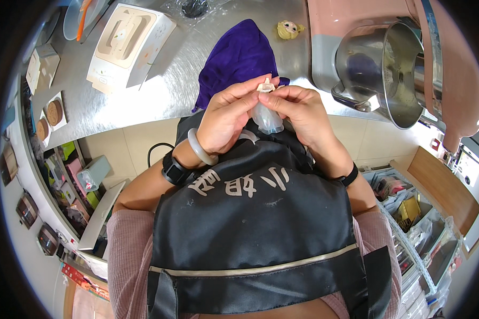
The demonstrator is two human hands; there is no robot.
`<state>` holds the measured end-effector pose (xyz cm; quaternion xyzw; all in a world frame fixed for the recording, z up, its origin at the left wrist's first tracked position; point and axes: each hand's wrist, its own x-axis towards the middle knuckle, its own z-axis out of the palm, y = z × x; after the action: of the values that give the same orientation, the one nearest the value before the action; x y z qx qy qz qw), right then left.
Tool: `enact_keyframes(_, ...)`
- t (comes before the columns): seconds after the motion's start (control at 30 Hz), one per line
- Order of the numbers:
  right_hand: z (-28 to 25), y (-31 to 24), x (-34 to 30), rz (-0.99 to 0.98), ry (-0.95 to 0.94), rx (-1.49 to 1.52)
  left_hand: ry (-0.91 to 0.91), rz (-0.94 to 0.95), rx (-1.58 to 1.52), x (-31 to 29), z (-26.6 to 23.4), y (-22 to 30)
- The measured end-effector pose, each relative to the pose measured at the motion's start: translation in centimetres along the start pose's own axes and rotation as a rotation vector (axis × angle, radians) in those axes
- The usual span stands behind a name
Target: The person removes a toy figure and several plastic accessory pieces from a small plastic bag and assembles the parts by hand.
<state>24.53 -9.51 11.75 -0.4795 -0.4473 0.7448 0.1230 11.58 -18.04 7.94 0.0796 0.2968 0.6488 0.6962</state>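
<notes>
Both hands meet just in front of the steel table's near edge, pinching a small piping bag (267,118) of translucent plastic. A cream-coloured tip (266,85) stands up from the bag between the fingertips. My left hand (222,118) has thumb and fingers closed on its left side, with a pale bangle at the wrist. On the other side, my right hand (305,114) grips it between thumb and forefinger. The lower part of the bag hangs free below the hands. Right behind them lies a crumpled purple cloth (236,56) on the table.
A pink stand mixer (457,69) with a steel bowl (359,64) stands at the right. A small doll-like head (289,30) lies beyond the cloth. Farther left are a white box (130,48) and round brown discs (54,113). Storage bins (410,212) stand at the lower right.
</notes>
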Motion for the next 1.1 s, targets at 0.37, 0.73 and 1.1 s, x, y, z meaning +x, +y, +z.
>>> enact_keyframes(0.37, 0.1, 1.4, 0.3, -0.309, 0.084, -0.313, 0.000, 0.009, 0.017, 0.5, -0.4, -0.5)
enact_keyframes(0.73, -0.4, 0.0, -1.0, -0.235, -0.147, -0.139, 0.154, -0.085, -0.013, 0.6, -1.0, -0.1)
enact_keyframes(1.1, -0.1, 1.0, -0.6, -0.584, -0.358, -0.709, 0.249, -0.132, -0.035, 0.9, -1.5, -0.3)
